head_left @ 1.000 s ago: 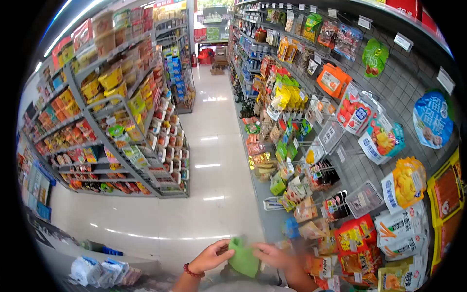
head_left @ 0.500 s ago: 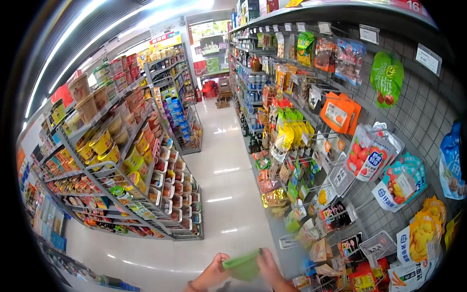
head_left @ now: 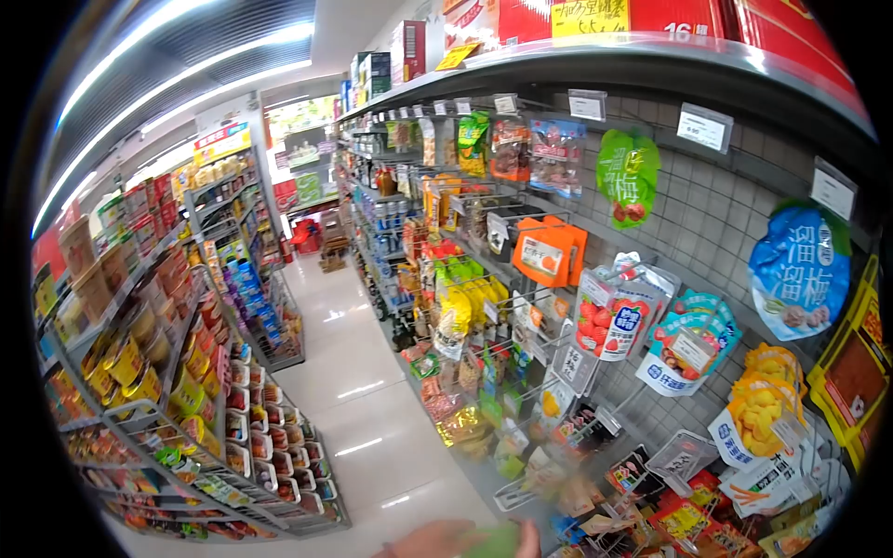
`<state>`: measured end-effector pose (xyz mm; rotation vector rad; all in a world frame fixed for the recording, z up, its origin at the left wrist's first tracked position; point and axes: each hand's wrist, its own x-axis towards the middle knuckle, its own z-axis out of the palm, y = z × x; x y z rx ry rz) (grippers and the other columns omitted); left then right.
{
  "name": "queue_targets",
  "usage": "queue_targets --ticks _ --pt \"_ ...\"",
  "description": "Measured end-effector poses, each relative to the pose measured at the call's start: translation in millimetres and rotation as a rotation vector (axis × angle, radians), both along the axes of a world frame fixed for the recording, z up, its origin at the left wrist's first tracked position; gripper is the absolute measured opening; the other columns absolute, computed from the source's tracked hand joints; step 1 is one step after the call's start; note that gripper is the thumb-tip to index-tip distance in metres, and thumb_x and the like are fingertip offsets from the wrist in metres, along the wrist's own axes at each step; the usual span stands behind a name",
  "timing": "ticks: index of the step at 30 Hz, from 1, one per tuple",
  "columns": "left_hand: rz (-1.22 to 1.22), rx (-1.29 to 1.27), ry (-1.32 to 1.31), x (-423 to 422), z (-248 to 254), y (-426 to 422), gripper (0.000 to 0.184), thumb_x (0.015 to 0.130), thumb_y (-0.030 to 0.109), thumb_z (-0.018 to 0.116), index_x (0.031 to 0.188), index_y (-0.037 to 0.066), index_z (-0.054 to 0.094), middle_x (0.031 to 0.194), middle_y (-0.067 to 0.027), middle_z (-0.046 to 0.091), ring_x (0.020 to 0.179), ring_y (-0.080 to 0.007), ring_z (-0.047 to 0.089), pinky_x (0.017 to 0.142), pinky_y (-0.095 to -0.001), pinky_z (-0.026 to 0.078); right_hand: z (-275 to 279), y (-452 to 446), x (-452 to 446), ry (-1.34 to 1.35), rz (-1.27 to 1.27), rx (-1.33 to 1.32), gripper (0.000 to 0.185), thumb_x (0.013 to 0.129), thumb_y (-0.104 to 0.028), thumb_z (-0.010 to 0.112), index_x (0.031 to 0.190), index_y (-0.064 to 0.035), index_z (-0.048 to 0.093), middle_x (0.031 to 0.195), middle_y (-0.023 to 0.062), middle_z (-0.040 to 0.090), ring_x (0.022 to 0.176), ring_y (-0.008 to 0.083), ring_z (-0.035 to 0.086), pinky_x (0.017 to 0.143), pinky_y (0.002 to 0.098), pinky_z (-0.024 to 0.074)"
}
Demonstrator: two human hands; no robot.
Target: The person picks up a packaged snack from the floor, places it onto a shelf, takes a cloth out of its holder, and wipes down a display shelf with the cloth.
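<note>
At the bottom edge of the head view, my left hand (head_left: 430, 539) and my right hand (head_left: 528, 538) hold a soft green packet (head_left: 491, 541) between them. It is blurred and mostly cut off by the frame, so its print cannot be read. My fingers are only partly visible. Closest to my right hand is the rack of hanging snack bags, with red and yellow packets (head_left: 684, 521) low on it. Above those hang mango-coloured fruit pouches (head_left: 765, 418), a strawberry pouch (head_left: 609, 316), orange packets (head_left: 544, 253) and a green plum bag (head_left: 627, 177).
A tiled aisle (head_left: 363, 418) runs ahead. Along its left stands a shelf unit of cup noodles and boxed trays (head_left: 260, 437). A grey upper shelf (head_left: 595, 56) juts out at right, carrying red boxes. A blue bag (head_left: 800, 270) hangs far right. Red items (head_left: 305, 235) stand at the aisle's end.
My view has turned to the right, so the shelves shift left and more of the right rack shows. My hands and the green packet sit lower in view, partly out of frame.
</note>
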<state>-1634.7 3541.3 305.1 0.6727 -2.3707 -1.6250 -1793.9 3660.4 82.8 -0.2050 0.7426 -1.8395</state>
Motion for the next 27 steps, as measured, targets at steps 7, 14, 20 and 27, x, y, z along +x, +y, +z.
queue_targets --ticks 7,14,20,27 --pt "-0.015 0.230 0.213 24.0 8.1 -22.9 0.018 0.099 0.023 0.070 0.098 0.005 0.066 0.085 -0.0001 0.064 0.080 -0.0095 0.057 0.071 -0.0293 0.050 26.2 -21.5 40.3 -0.101 -0.095 0.015 0.063 0.108 -0.056 0.030 0.120 -0.0058 0.066 0.113 0.0085 0.070 0.103 0.0234 0.065 0.095 0.0376 0.0511" --pt "0.148 0.532 0.190 123.0 -25.7 -52.8 0.029 0.107 0.032 0.059 0.116 0.006 0.065 0.103 -0.0002 0.065 0.094 -0.0099 0.061 0.079 -0.0278 0.053 13.3 -74.2 73.9 0.145 -0.039 0.122 0.051 0.110 -0.049 0.037 0.111 -0.0081 0.067 0.102 0.0027 0.067 0.095 0.0171 0.061 0.089 0.0324 0.0506" --pt "0.276 0.641 0.251 170.8 -38.8 -57.7 0.031 0.107 0.033 0.059 0.117 0.005 0.066 0.100 -0.0019 0.067 0.096 -0.0118 0.064 0.083 -0.0293 0.055 50.2 -102.8 112.6 0.227 -0.077 0.166 0.042 0.110 -0.045 0.043 0.106 -0.0105 0.067 0.095 -0.0009 0.063 0.089 0.0124 0.057 0.084 0.0289 0.0494" --pt "0.325 0.509 0.356 180.8 -37.4 -68.5 0.020 0.104 0.028 0.066 0.098 0.009 0.064 0.085 0.0034 0.063 0.082 -0.0068 0.059 0.073 -0.0264 0.051 71.2 -102.2 137.4 0.202 0.071 0.283 0.041 0.110 -0.045 0.044 0.109 -0.0104 0.067 0.098 -0.0005 0.064 0.091 0.0125 0.058 0.085 0.0292 0.0497"
